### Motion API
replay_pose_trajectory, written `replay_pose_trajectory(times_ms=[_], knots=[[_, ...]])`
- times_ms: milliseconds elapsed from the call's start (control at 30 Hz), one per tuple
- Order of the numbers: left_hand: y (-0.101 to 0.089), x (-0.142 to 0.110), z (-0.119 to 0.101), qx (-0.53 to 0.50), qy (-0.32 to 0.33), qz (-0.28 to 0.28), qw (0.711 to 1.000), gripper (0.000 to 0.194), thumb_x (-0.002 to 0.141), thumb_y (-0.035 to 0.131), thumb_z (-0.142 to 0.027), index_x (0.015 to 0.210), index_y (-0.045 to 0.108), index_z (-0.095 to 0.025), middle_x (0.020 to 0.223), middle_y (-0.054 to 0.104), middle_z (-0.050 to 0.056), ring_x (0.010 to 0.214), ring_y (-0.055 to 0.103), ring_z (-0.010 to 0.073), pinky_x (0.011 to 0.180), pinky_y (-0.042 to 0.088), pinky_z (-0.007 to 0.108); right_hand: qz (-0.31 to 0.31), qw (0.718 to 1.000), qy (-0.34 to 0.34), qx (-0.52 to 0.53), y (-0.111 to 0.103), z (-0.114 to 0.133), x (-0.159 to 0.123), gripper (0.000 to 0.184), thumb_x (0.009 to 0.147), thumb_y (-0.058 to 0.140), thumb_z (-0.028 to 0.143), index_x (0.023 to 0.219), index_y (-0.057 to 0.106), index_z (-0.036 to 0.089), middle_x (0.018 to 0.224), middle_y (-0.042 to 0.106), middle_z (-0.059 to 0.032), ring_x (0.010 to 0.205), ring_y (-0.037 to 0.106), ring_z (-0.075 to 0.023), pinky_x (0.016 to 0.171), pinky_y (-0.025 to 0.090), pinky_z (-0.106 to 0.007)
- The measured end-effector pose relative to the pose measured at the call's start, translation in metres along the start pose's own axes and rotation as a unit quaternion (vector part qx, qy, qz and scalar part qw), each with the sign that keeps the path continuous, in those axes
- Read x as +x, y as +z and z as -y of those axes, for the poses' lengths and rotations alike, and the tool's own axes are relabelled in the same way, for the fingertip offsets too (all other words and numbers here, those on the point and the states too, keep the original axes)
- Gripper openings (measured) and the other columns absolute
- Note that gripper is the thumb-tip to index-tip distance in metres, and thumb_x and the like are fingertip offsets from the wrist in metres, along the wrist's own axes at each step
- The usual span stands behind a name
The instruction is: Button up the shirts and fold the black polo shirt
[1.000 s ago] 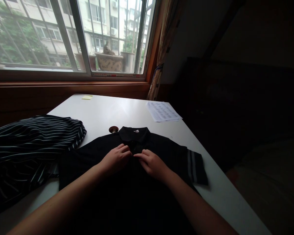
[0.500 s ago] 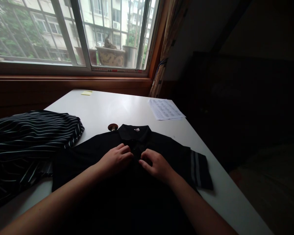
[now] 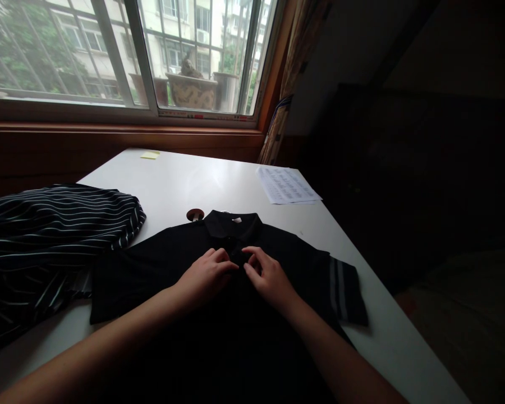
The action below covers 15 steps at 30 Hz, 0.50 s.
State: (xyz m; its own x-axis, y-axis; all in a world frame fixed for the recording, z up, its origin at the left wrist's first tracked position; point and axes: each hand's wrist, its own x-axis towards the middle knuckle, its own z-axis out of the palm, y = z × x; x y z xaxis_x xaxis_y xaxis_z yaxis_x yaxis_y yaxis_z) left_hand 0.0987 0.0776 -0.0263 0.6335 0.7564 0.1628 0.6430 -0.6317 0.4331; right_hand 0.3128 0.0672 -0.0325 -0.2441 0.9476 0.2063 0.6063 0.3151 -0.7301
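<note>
The shirt [image 3: 284, 252] lies flat on the table [image 3: 180, 177]. Right hand [image 3: 269, 278] over its front — thumb and forefinger spread; left hand [image 3: 208, 272] just beside — I cannot tell whether its grip pinches fabric.

Looks like somebody's home tbh: patterned curtain [image 3: 297, 62] tied back beside the window [image 3: 141, 56], flower pots [image 3: 192, 92] outside (apartment-style building [image 3: 189, 44] behind them), black shirt [image 3: 239, 306] on a white desk [image 3: 210, 182], striped clothing [image 3: 63, 216] at its left edge.

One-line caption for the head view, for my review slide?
Left hand and right hand at the front of a black polo shirt spread on a white table, beside a striped garment.
</note>
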Motion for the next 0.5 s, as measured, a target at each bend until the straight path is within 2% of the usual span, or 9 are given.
replay_pose_trajectory(times_ms=[100,233,333,433,500], knots=[[0.0074,-0.0008,0.0017,-0.013,0.014,-0.023,1.0,0.028,0.09,0.061,-0.014,0.114,0.068,-0.026,0.106,0.06,0.006,0.093,0.053,0.0204,0.084,0.051,0.035,0.023,0.999,-0.041,-0.025,-0.0021,-0.0003,-0.0004,0.04,0.089,0.051,0.014,0.126,0.058,0.027,0.087,0.06,-0.0007,0.075,0.058,-0.0142,0.071,0.047,-0.026],[0.011,-0.0022,0.0012,0.004,0.036,-0.03,0.999,0.03,0.092,0.058,-0.016,0.117,0.067,-0.03,0.105,0.058,0.006,0.092,0.052,0.0201,0.082,0.05,0.034,0.06,0.994,-0.065,-0.066,-0.0072,-0.0019,0.0009,0.026,0.088,0.05,0.011,0.104,0.067,0.024,0.091,0.061,-0.0025,0.079,0.059,-0.0151,0.073,0.046,-0.027],[0.0091,-0.003,0.0002,0.024,0.054,-0.02,0.998,0.034,0.093,0.056,-0.017,0.121,0.065,-0.033,0.106,0.057,0.006,0.092,0.051,0.0201,0.08,0.049,0.033,0.033,0.993,-0.058,-0.092,-0.0097,-0.002,0.0014,0.014,0.093,0.049,0.019,0.091,0.062,0.022,0.087,0.062,-0.0023,0.081,0.059,-0.0166,0.076,0.045,-0.028],[0.0076,-0.0035,-0.0002,0.036,0.062,-0.021,0.997,0.034,0.094,0.054,-0.017,0.123,0.064,-0.032,0.106,0.056,0.007,0.091,0.051,0.02,0.08,0.05,0.033,0.003,0.991,-0.043,-0.127,-0.0093,-0.0019,0.0009,0.015,0.093,0.053,0.032,0.084,0.058,0.022,0.082,0.06,-0.0013,0.074,0.058,-0.0165,0.07,0.043,-0.028],[0.0076,-0.0038,0.0003,0.035,0.061,-0.024,0.997,0.036,0.093,0.053,-0.016,0.125,0.062,-0.031,0.107,0.055,0.007,0.092,0.051,0.0202,0.082,0.05,0.034,-0.016,0.989,-0.034,-0.146,-0.0082,-0.0022,0.0006,0.014,0.09,0.057,0.033,0.081,0.056,0.023,0.08,0.058,-0.0005,0.07,0.056,-0.0158,0.067,0.041,-0.028]])
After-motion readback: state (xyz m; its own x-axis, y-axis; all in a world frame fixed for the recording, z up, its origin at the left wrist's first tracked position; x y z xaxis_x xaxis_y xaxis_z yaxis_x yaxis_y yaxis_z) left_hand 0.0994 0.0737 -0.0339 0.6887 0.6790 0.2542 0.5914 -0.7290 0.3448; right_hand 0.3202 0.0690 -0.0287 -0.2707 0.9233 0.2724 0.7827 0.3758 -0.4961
